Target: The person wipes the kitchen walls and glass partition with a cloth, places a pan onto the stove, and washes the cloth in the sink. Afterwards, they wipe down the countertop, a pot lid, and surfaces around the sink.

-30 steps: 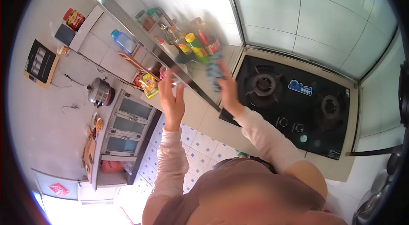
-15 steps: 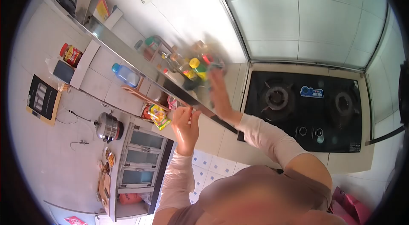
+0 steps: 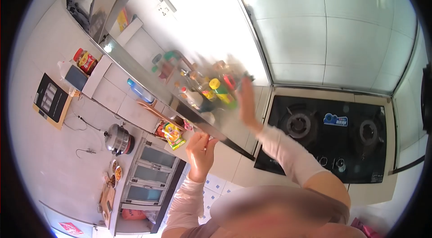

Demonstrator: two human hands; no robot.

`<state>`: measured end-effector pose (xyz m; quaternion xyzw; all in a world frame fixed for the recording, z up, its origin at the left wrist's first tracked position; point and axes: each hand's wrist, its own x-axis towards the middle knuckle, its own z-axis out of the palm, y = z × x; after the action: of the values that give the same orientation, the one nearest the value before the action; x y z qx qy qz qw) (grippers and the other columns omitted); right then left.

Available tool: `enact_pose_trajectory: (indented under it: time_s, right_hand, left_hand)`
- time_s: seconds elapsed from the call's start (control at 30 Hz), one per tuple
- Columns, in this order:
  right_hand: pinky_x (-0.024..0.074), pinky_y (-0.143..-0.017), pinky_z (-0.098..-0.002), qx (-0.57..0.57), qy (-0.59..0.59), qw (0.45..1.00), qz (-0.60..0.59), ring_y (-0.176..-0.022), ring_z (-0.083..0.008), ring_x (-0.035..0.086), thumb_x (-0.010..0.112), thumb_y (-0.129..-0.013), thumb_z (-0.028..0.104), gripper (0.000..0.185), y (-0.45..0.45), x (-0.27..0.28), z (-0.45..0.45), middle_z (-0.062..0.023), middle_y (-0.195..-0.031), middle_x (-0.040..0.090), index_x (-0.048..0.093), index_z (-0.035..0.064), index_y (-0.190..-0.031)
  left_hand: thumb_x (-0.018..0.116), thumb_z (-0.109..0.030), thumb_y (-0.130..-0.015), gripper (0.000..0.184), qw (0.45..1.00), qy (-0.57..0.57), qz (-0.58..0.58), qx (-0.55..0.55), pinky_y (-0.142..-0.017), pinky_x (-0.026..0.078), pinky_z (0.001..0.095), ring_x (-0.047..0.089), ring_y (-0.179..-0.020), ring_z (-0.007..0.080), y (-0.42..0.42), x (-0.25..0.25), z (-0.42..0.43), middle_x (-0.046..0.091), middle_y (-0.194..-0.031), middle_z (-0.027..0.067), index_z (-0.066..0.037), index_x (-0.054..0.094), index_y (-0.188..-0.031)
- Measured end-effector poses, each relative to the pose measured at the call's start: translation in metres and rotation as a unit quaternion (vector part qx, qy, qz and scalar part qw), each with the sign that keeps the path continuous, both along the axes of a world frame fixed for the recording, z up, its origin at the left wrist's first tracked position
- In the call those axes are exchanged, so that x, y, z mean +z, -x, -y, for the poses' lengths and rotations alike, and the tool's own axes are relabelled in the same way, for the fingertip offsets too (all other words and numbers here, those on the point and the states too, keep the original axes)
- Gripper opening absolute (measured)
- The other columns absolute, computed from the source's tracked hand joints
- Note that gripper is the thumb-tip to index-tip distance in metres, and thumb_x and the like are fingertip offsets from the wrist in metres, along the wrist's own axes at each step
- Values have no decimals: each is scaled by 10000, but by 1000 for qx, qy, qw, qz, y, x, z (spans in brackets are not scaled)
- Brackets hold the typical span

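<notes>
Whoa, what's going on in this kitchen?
Someone is reaching forward with both bare hands. The left hand is curled up at the edge of a long metal frame. The right hand is stretched out, showing beside some bottles; it seems to have something dark, maybe a cloth, but that part is blurry. A black stove is on the right.

The bottles (image 3: pixel 221 91) are blurred, the dark thing (image 3: pixel 249 77) at the blurred right hand (image 3: pixel 247 106) cannot be made out, the food (image 3: pixel 118 173) is shown too small to tell, and the pink thing (image 3: pixel 365 229) is cut off below.
</notes>
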<state>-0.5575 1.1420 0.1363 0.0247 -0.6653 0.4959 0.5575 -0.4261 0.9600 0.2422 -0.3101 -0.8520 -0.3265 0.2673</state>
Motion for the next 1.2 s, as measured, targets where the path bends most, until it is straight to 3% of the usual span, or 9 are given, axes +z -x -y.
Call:
enact_pose_trajectory:
  time_s: [0.07,0.17,0.3,0.37,0.4,0.5,0.6,0.83,1.2]
  right_hand:
    - [148,-1161,-518,127,-140,974,-125,-1442,-378,195,340,-1014,312,557,-43,66,25,-175,-1538,282,319,-12,-1466]
    - [227,-1125,-529,243,-316,897,-192,-1377,-411,311,439,-975,257,491,-60,225,9,-195,-1483,359,430,47,-1419]
    - [323,-1076,-484,75,-253,872,-411,-1261,-364,452,510,-933,183,392,34,338,-33,-154,-1369,509,529,33,-1295]
    - [364,-1061,-439,68,-104,951,-283,-1246,-359,464,549,-876,94,346,87,345,-66,-170,-1322,532,568,-2,-1208]
    - [367,-1056,-451,-160,-190,910,-332,-1253,-362,458,580,-802,58,360,134,326,-94,-196,-1300,536,581,-26,-1152]
    - [348,-1059,-467,-29,37,994,-98,-1238,-402,455,547,-891,106,435,136,218,-106,-246,-1335,500,501,-82,-1280]
    - [220,-1160,-428,68,-56,989,-117,-1396,-366,298,378,-1009,234,514,40,162,-40,-230,-1498,323,332,-28,-1448]
    - [318,-1101,-490,234,-341,813,-409,-1315,-365,402,509,-934,166,335,-15,329,-11,-155,-1360,503,586,20,-1224]
    - [312,-1113,-356,108,-72,982,-135,-1325,-316,420,369,-998,232,437,171,373,-162,-168,-1414,472,470,20,-1366]
  left_hand:
    - [749,-35,-741,207,1000,0,5,-3,-541,386,340,480,-590,266,0,2,-2,508,-691,110,30,553,-733]
    - [752,-40,-740,199,1000,18,-4,-5,-533,388,342,487,-587,264,-1,4,2,507,-689,107,23,563,-741]
    - [755,-45,-739,191,1000,13,-6,-3,-526,390,345,491,-584,266,0,7,-2,504,-684,105,14,574,-753]
    - [755,-49,-741,203,1000,20,-16,-3,-525,387,345,484,-578,272,1,6,-1,494,-676,110,13,562,-749]
    - [755,-49,-742,206,1000,18,-12,-1,-524,386,344,484,-576,272,0,6,0,492,-674,110,14,559,-746]
    - [748,-42,-748,216,1000,19,-13,-11,-522,380,342,479,-567,272,-1,7,0,487,-666,112,19,542,-734]
    - [747,-34,-745,220,1000,12,-8,-13,-521,380,343,479,-566,272,-1,8,-1,488,-665,112,22,535,-721]
    - [753,-21,-714,189,1000,4,-9,-26,-516,387,344,489,-563,265,4,5,1,493,-653,112,24,570,-720]
    - [756,-23,-684,188,999,-3,27,-20,-547,404,371,510,-602,294,4,8,0,510,-657,109,4,572,-705]
